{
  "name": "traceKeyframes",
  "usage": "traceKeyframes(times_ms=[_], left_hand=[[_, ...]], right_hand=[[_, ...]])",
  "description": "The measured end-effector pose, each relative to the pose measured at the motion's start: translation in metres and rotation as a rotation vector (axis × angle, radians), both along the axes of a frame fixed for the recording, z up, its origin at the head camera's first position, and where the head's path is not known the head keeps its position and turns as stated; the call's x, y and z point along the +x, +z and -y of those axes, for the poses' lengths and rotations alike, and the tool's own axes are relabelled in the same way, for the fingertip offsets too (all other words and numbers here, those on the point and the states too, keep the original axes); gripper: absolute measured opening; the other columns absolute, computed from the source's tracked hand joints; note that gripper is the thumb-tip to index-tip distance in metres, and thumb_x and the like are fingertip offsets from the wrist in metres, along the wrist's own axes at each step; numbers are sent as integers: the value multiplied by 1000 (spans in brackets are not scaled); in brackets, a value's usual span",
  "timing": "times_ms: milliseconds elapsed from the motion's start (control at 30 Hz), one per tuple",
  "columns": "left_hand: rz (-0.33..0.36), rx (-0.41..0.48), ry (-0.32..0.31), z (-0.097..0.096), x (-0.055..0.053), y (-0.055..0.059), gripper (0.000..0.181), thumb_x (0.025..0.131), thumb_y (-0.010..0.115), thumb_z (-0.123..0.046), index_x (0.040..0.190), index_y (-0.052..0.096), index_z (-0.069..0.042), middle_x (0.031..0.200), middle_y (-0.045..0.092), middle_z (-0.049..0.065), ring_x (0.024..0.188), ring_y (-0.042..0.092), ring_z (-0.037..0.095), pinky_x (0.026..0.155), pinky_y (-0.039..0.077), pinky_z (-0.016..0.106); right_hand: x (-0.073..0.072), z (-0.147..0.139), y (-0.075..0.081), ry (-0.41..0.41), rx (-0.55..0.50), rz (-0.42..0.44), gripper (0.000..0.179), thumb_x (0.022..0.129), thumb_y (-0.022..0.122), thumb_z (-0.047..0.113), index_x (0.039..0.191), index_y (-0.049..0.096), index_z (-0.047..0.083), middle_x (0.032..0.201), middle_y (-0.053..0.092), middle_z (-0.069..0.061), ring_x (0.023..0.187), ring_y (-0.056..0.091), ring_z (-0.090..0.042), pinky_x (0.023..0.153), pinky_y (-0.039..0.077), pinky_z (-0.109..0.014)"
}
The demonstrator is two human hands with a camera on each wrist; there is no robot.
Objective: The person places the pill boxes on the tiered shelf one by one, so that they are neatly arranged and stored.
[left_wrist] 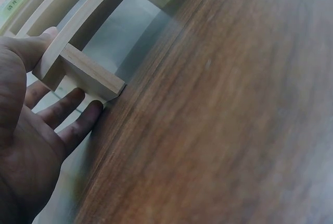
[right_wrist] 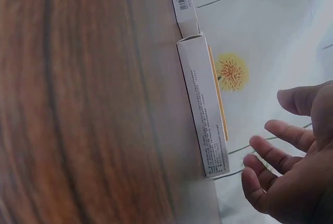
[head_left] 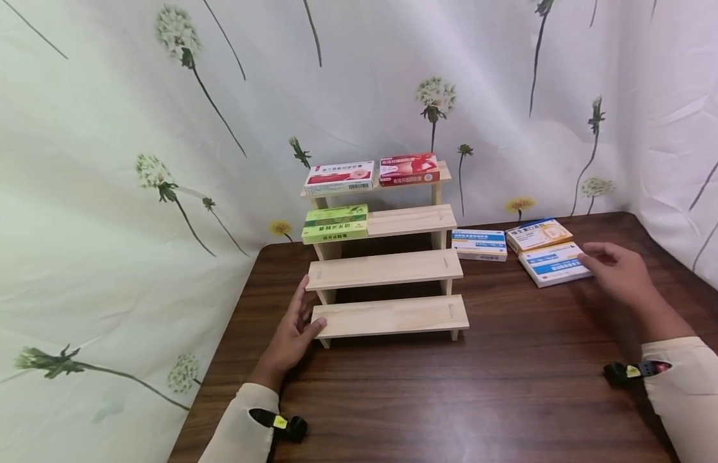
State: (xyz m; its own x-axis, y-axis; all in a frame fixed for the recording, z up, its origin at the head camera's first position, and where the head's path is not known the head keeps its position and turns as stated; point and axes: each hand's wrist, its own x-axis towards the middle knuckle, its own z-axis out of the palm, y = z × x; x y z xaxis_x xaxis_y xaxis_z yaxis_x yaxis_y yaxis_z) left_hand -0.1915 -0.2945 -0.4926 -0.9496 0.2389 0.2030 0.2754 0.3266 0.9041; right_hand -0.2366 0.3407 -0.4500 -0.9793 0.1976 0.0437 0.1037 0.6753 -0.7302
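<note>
A light wooden stepped rack (head_left: 388,267) stands on the table. My left hand (head_left: 293,328) grips its left end, the thumb over the lowest board and the other fingers along the side; the left wrist view shows this hand (left_wrist: 39,104) against the board's end. To the right, my right hand (head_left: 619,273) is beside a blue-and-white medicine box (head_left: 556,263). In the right wrist view its fingers are spread and relaxed, apart from the white box (right_wrist: 204,107). Behind that box lies an orange-and-white medicine box (head_left: 538,234), with another blue-and-white medicine box (head_left: 478,245) to its left.
On the rack's top board lie a white-and-red medicine box (head_left: 340,177) and a red medicine box (head_left: 409,169). A green medicine box (head_left: 335,222) lies on the board below, at the left. A dandelion-print curtain (head_left: 359,77) hangs behind the dark wooden table (head_left: 394,399).
</note>
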Motion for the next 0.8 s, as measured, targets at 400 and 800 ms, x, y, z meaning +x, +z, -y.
traceKeyframes(times_ms=[400,800], left_hand=[[3,1,-1,-1,1,2,97,109,69,-16,177,3,-38,179,29,20,166,31,43,128,30,56],[5,7,0,0,1,1,97,109,69,-15,177,3,-38,179,29,20,166,30,43,130,28,63]], right_hand=[[-5,-13,-26,-15,16,-21,73,115,48,38,161,33,-17,163,30,-48,152,29,-66,123,27,-79],[-5,-12,-37,23,26,27,86,115,44,53,172,12,-2,173,11,-42,160,12,-66,127,14,-81]])
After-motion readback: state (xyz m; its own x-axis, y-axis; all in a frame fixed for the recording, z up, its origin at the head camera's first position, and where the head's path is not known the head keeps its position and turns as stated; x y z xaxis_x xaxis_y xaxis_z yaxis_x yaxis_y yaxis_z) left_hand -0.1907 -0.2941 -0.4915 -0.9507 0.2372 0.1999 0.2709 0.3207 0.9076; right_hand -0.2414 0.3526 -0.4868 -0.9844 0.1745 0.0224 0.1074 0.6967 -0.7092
